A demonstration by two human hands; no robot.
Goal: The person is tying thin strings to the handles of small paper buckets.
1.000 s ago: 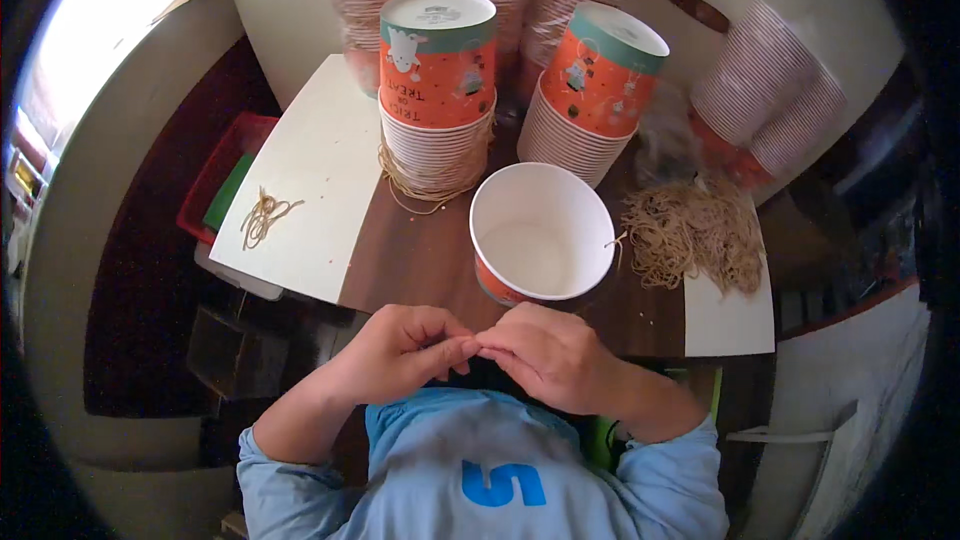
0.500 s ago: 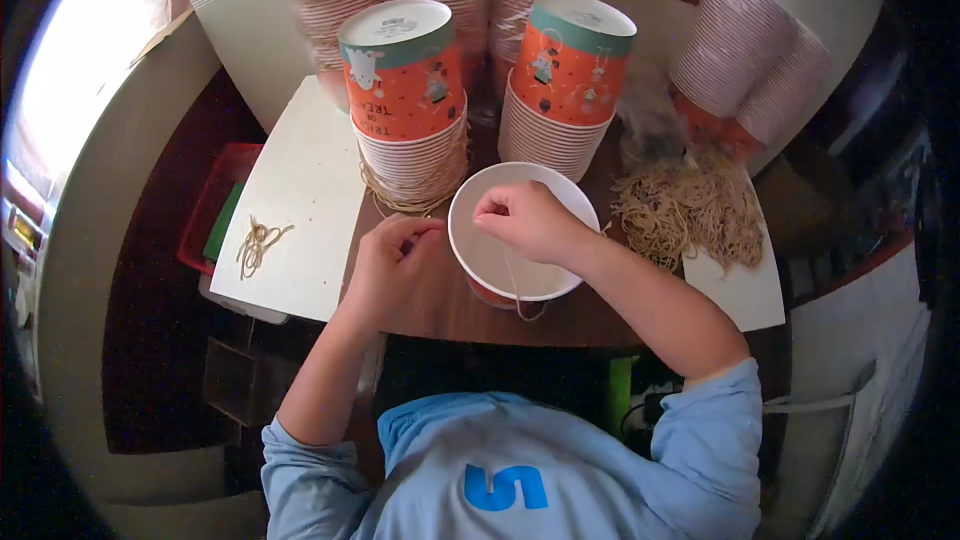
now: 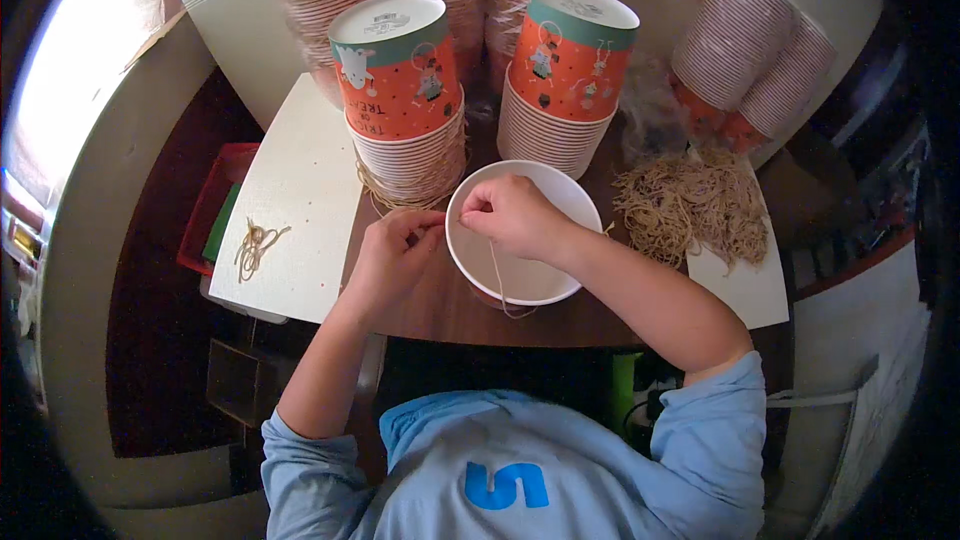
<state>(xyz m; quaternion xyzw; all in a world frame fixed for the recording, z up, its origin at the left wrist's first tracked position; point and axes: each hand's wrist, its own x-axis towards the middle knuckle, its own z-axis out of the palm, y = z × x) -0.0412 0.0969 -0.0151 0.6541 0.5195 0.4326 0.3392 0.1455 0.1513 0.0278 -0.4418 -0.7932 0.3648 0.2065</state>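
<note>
A paper bucket (image 3: 545,275), white inside, stands upright at the table's near edge. My right hand (image 3: 515,218) reaches over its mouth, fingertips pinched at the inner left wall. From that pinch a thin beige cord (image 3: 497,265) runs down the inside and over the near rim. Outside the bucket, my left hand (image 3: 392,252) has thumb and forefinger together against the left wall, just below the rim. Whatever lies between those left fingertips is too small to make out. A short cord end (image 3: 608,228) sticks out at the bucket's right side.
Two upside-down stacks of orange-and-green buckets (image 3: 395,90) (image 3: 575,70) stand behind, with looped cords round the left stack's base. At right lies a heap of beige cords (image 3: 690,205); a small cord bundle (image 3: 258,248) lies left. Plastic-wrapped bucket stacks (image 3: 430,0) fill the back.
My right hand has moved slightly left and down to the bucket's inner left wall. My left fingertips have come up against the outside of the same wall.
</note>
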